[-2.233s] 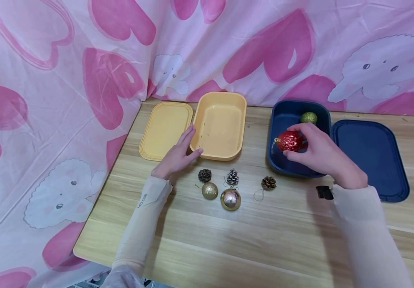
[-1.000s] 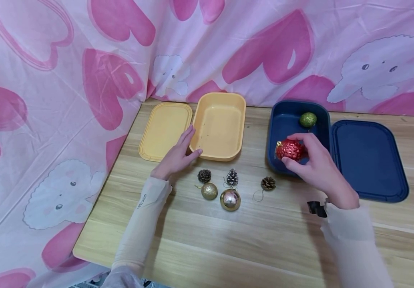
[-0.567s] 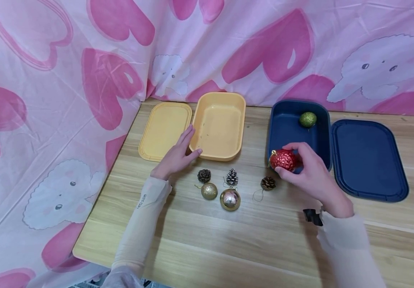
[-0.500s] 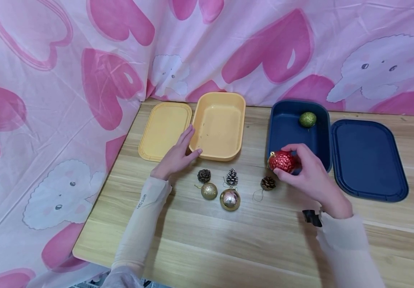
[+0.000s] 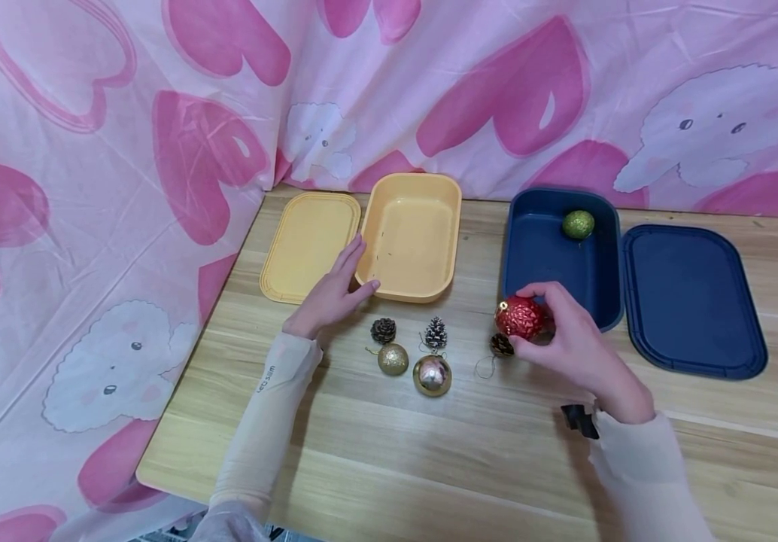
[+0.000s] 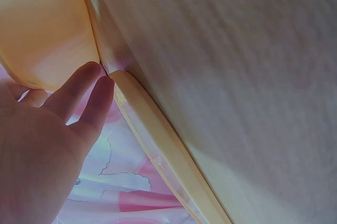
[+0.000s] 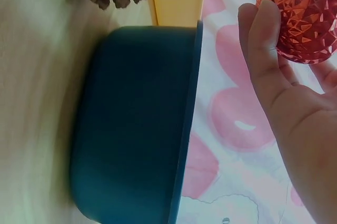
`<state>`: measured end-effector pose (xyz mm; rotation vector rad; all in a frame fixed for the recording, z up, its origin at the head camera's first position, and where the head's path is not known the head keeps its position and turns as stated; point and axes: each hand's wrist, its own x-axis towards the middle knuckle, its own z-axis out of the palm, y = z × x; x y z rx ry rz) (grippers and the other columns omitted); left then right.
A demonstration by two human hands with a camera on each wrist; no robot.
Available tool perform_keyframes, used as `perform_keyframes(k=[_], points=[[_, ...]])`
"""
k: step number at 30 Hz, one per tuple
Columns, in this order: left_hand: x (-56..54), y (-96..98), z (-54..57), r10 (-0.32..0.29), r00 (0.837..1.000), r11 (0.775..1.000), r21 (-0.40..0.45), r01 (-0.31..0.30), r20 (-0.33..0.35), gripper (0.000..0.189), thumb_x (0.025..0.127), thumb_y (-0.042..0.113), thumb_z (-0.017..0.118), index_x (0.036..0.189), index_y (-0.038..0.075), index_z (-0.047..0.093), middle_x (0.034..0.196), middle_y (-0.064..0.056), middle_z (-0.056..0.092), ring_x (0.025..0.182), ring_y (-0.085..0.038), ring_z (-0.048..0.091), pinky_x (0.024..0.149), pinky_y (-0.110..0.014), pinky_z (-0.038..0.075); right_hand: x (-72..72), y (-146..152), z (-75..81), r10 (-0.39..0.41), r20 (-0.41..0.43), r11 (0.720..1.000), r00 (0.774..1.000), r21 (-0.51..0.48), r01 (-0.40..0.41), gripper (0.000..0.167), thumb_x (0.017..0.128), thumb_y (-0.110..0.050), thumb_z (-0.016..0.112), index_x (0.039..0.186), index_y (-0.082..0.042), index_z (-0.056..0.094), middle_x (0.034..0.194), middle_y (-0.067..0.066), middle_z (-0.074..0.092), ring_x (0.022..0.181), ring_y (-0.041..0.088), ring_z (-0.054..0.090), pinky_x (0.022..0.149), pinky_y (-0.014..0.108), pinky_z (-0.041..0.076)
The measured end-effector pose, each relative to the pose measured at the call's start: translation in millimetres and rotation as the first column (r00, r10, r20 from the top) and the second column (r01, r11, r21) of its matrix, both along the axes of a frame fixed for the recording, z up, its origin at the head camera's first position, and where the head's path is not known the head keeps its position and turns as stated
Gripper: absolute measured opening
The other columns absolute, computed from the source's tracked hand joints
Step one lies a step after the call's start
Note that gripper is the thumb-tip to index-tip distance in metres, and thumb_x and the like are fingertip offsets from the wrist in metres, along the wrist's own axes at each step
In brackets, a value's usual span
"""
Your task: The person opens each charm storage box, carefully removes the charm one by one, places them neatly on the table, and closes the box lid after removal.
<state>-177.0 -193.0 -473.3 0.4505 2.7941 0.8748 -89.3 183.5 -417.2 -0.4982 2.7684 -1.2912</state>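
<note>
Red, faceted, shiny ball ornament is located right of centre in the frame, raised off the table in front of the lower-left rim of the dark blue, rectangular plastic box. The thumb and fingers of the right hand are clamped on the ornament; its gold cap faces left. Directly below it, partly covered, lies a brown, open-scaled pine cone with a thread loop. A green, glittery ball sits inside the blue box, upper right; a matching dark blue, flat lid lies at the frame's right. The left hand, left of centre, is positioned at the lower-left rim of the yellow, rectangular plastic box, fingers extended, thumb spread apart from them. Below that box, at lower centre, are a dark, round pine cone, a white-tipped pine cone, a gold, glittery ball and a gold, mirror-finish ball.
</note>
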Motion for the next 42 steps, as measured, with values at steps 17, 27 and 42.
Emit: perform_keyframes(k=[17, 27, 42], points=[[-1.8, 0.3, -1.0, -0.01, 1.0, 1.0, -0.002, 0.01, 0.0, 0.082, 0.095, 0.054, 0.047, 0.157, 0.016, 0.009, 0.163, 0.014, -0.005, 0.143, -0.033, 0.031, 0.116, -0.045, 0.031, 21.0, -14.7, -11.0, 0.045, 0.072, 0.999, 0.996, -0.031, -0.043, 0.057, 0.074, -0.011, 0.082, 0.121, -0.01, 0.05, 0.12, 0.005, 0.051, 0.1, 0.015, 0.05, 0.078, 0.014, 0.049], [-0.9, -0.8, 0.0, -0.014, 1.0, 1.0, 0.008, 0.014, 0.002, 0.082, 0.095, 0.055, 0.047, 0.157, 0.017, 0.009, 0.163, 0.013, -0.004, 0.144, -0.032, 0.029, 0.117, -0.044, 0.029, 31.8, -19.3, -20.8, 0.06, 0.05, 0.998, 0.997, 0.013, -0.06, 0.054, 0.075, -0.021, 0.083, 0.119, -0.011, 0.054, 0.111, 0.002, 0.059, 0.091, 0.012, 0.056, 0.073, 0.027, 0.055], [-0.3, -0.7, 0.8, -0.019, 1.0, 1.0, 0.0, 0.019, 0.003, 0.082, 0.095, 0.055, 0.047, 0.157, 0.018, 0.008, 0.163, 0.012, -0.004, 0.14, -0.038, 0.036, 0.115, -0.048, 0.032, 48.2, -28.3, -35.4, 0.039, 0.091, 0.999, 0.995, 0.016, -0.041, 0.052, 0.075, -0.019, 0.083, 0.118, -0.009, 0.055, 0.109, 0.006, 0.061, 0.087, 0.013, 0.058, 0.07, 0.025, 0.056]])
